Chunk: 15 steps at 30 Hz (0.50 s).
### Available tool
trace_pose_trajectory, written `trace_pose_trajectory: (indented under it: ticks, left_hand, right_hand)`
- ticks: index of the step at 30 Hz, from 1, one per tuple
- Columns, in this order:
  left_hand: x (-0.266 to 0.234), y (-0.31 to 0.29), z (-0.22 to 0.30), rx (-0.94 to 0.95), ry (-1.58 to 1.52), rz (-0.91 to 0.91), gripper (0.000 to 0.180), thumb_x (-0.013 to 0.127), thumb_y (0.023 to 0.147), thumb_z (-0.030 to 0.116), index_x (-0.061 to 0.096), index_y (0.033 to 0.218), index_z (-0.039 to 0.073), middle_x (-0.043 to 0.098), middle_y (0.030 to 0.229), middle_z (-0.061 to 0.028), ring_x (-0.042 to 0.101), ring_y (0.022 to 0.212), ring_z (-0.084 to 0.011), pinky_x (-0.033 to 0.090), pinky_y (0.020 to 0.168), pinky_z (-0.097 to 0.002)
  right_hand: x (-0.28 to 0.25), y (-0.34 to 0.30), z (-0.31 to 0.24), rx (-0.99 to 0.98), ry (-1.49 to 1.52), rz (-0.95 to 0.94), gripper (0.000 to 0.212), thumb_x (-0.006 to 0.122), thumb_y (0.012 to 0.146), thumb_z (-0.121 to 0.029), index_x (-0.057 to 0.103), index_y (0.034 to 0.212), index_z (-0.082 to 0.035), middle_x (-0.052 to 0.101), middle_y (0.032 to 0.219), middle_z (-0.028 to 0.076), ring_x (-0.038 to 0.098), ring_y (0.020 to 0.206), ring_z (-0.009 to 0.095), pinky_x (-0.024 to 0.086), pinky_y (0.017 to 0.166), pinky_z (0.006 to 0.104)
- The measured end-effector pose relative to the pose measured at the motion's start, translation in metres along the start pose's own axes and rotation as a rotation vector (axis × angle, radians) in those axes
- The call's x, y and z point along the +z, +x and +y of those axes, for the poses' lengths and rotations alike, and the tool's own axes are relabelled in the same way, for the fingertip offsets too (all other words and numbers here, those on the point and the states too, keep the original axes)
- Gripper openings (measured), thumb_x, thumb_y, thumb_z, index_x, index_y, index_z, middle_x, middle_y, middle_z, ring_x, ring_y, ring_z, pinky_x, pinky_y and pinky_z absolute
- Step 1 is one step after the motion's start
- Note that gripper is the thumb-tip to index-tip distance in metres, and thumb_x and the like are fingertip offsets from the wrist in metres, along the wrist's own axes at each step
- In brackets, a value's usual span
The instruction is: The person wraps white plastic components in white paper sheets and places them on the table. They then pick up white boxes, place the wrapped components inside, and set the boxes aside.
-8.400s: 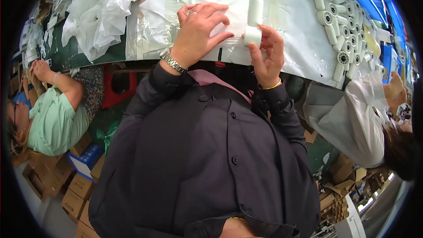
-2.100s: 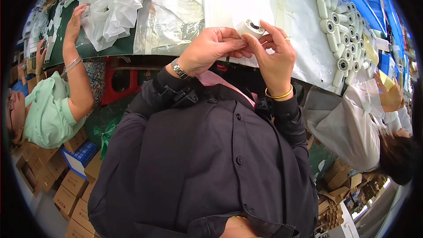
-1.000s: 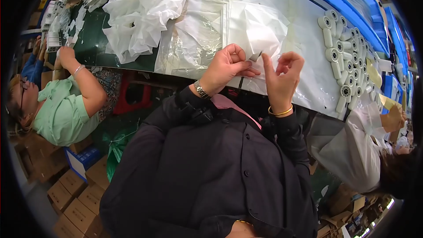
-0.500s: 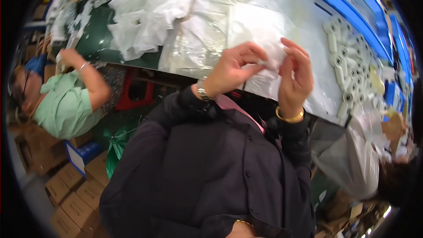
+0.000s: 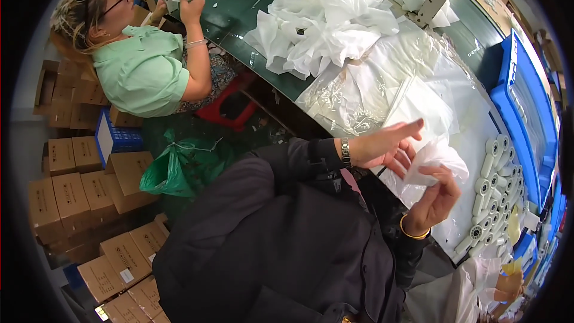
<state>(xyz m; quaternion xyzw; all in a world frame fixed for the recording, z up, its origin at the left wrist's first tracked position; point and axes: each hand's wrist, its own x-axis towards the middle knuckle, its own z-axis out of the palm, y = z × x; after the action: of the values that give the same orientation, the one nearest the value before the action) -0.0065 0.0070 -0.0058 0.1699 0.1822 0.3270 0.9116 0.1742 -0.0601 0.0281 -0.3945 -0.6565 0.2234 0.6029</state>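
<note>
"Cardboard boxes (image 5: pixel 72 197) are stacked on the floor, with a green bag (image 5: pixel 179 164) near them. What's on the tabletop (image 5: pixel 239 33)?"

"Toward its far left corner, a heap of crumpled white sheets (image 5: pixel 329 24). Nearer the middle, a flat stack of white sheets (image 5: pixel 418 107). Close to the right end, rows of white gadgets (image 5: pixel 493 197) with round heads, and a blue bin (image 5: pixel 526 113) along the far edge."

"And the white bundle (image 5: pixel 447 160)?"

"Up in the person's hands, over the near edge, between the flat stack and the gadgets. What's inside the bundle is hidden."

"How are the hands?"

"The right hand (image 5: pixel 439 200) pinches the bundle between thumb and fingers. The left hand (image 5: pixel 385 146) is spread, lower fingers bent, just beside the bundle; I can't tell whether they touch it."

"Anyone nearby?"

"A co-worker (image 5: pixel 143 72) in a pale green top, at the near edge, leftward."
</note>
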Motion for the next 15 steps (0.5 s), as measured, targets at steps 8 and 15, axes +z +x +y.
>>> trace_pose_trajectory:
  ticks: [8, 15]
  left_hand:
    - [0.000, 0.005, -0.009, 0.273, 0.377, 0.015, 0.063, 0.071, 0.105, 0.032, 0.042, 0.153, 0.003, 0.062, 0.123, -0.0095, 0.066, 0.107, -0.0206, 0.053, 0.097, -0.0302]
    - [-0.029, -0.029, 0.028, 0.793, 1.372, 0.475, 0.057, 0.073, 0.099, 0.017, 0.055, 0.154, 0.012, 0.055, 0.127, -0.0172, 0.058, 0.114, -0.0283, 0.051, 0.100, -0.0370]
  right_hand:
    - [0.010, 0.008, -0.008, -0.037, -0.087, -0.399, 0.022, 0.066, 0.089, 0.012, 0.062, 0.108, 0.001, 0.073, 0.097, 0.016, 0.069, 0.085, 0.030, 0.055, 0.081, 0.0380]
    - [0.009, -0.002, 0.005, 0.046, -0.135, -0.235, 0.030, 0.073, 0.083, 0.015, 0.065, 0.108, 0.001, 0.073, 0.096, 0.015, 0.070, 0.085, 0.029, 0.056, 0.076, 0.0362]
